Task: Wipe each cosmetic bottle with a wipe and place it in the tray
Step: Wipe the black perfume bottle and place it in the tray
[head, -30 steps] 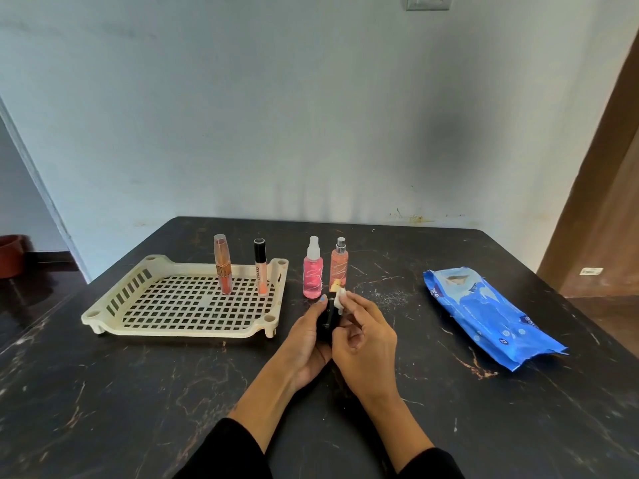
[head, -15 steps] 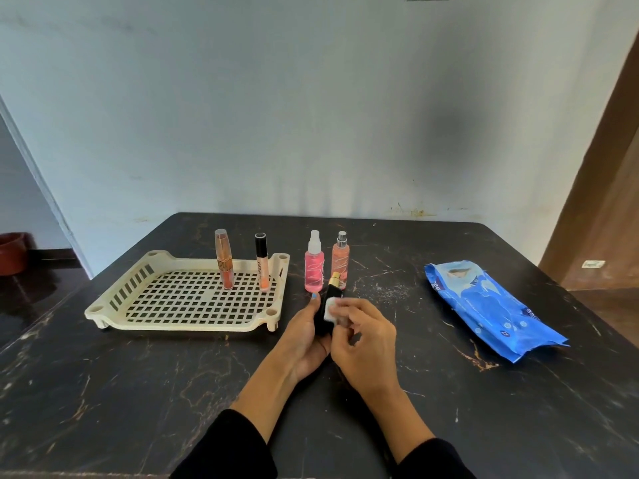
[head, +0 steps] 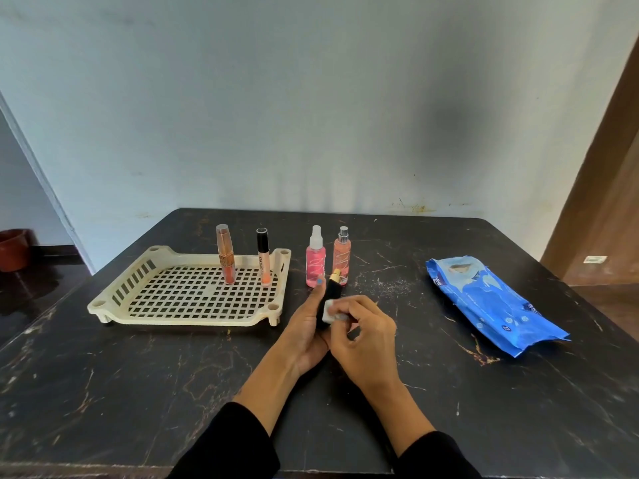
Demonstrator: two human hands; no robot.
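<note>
Two lip gloss tubes stand in one cream tray (head: 193,314): an orange one (head: 225,259) and a black-capped one (head: 263,257). Two pink spray bottles (head: 315,259) (head: 342,255), one black gold-topped bottle (head: 332,292), one white wipe (head: 328,311), one blue wipes packet (head: 491,302), one table (head: 138,392), two hands (head: 306,331) (head: 368,335).

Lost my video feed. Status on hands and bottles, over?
Left hand holds black bottle; right hand rubs wipe on it. Two tubes standing in tray, two spray bottles waiting beside it. Nothing in the way.
</note>
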